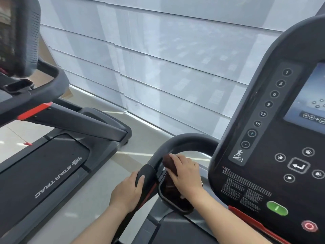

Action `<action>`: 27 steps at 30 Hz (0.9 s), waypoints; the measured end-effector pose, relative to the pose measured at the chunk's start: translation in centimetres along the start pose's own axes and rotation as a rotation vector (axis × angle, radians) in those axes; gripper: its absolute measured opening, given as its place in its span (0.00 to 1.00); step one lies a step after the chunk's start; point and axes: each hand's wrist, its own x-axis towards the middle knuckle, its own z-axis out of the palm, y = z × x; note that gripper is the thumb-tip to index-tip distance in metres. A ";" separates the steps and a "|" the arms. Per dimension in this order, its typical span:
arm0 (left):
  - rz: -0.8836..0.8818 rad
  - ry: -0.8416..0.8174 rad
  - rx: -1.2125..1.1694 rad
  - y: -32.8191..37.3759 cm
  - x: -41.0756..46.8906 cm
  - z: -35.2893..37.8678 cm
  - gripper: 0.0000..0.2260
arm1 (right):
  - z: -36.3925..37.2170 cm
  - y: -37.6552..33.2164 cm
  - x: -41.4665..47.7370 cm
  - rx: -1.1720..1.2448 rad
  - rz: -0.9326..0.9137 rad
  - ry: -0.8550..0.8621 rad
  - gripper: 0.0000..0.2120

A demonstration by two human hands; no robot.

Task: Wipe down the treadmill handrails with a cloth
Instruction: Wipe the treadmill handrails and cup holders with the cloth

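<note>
Dark brown cloth, black handrail, green button, red button on black console.

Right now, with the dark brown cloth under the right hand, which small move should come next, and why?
Probably slide the right hand with the dark brown cloth up along the curved black handrail. The cloth lies at the inner side of the loop, the arc above it looks unwiped, and the left hand grips the rail below.
</note>
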 end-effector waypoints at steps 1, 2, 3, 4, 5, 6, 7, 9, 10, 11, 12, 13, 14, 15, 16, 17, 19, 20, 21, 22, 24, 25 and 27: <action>0.005 0.003 -0.009 0.0 0.1 0.1 0.21 | 0.4 0.1 0.4 -0.009 0.005 -0.012 0.21; 0.007 0.010 -0.015 -0.1 0.2 0.1 0.22 | 0.5 0.3 0.7 -0.006 0.006 -0.022 0.21; 0.008 0.015 -0.018 -0.1 0.2 0.2 0.22 | 0.5 0.5 0.9 0.002 0.005 -0.027 0.21; 0.009 0.018 -0.023 -0.2 0.2 0.2 0.22 | 0.4 0.8 1.0 0.012 0.004 -0.023 0.21; 0.007 0.018 -0.029 -0.3 0.1 0.2 0.22 | 0.3 1.2 0.8 0.025 0.008 -0.008 0.20; 0.006 0.017 -0.034 -0.2 0.1 0.2 0.21 | 0.2 1.5 0.4 0.032 0.019 0.015 0.20; 0.005 0.014 -0.037 -0.2 0.1 0.2 0.21 | 0.1 1.8 -0.1 0.028 0.031 0.037 0.19; 0.008 0.011 -0.040 -0.1 0.1 0.1 0.21 | 0.4 2.0 -0.8 -0.004 0.042 0.065 0.20; 0.008 0.011 -0.043 -0.1 0.1 0.1 0.21 | 0.5 1.9 -0.6 -0.010 0.049 0.071 0.19; 0.008 0.010 -0.046 -0.1 0.2 0.0 0.21 | 0.5 1.6 0.0 0.007 0.074 0.066 0.19; 0.008 0.005 -0.049 0.0 0.2 -0.1 0.21 | 0.4 1.3 0.9 0.048 0.122 0.051 0.19; 0.007 0.000 -0.049 0.1 0.2 -0.1 0.20 | 0.4 1.0 1.9 0.094 0.170 0.030 0.18; 0.004 -0.003 -0.048 0.2 0.2 -0.2 0.20 | 0.3 0.8 2.5 0.122 0.191 0.011 0.18; 0.001 -0.007 -0.047 0.2 0.2 -0.2 0.20 | 0.3 0.7 2.6 0.123 0.182 -0.002 0.18; -0.002 -0.010 -0.048 0.2 0.1 -0.3 0.20 | 0.3 0.7 2.2 0.109 0.157 -0.011 0.18; -0.003 -0.012 -0.052 0.2 0.0 -0.3 0.20 | 0.3 0.8 1.5 0.087 0.122 -0.011 0.18; 0.005 -0.009 -0.062 0.2 0.0 -0.3 0.20 | 0.4 1.1 0.0 0.032 0.055 0.006 0.18; 0.011 -0.006 -0.066 0.2 0.1 -0.3 0.20 | 0.5 1.4 -0.4 0.011 0.047 0.019 0.18; 0.014 -0.006 -0.069 0.2 0.1 -0.3 0.19 | 0.6 1.5 -0.3 0.007 0.062 0.029 0.18; 0.014 -0.009 -0.070 0.2 0.1 -0.3 0.20 | 0.6 1.4 0.2 0.022 0.092 0.030 0.17; 0.002 -0.019 -0.068 0.3 0.2 -0.4 0.20 | 0.4 1.0 1.3 0.088 0.168 0.008 0.17; -0.006 -0.025 -0.066 0.3 0.2 -0.4 0.21 | 0.3 0.8 1.8 0.128 0.197 -0.006 0.16; -0.015 -0.035 -0.072 0.4 0.1 -0.5 0.21 | -0.2 0.5 2.0 0.208 0.207 -0.013 0.15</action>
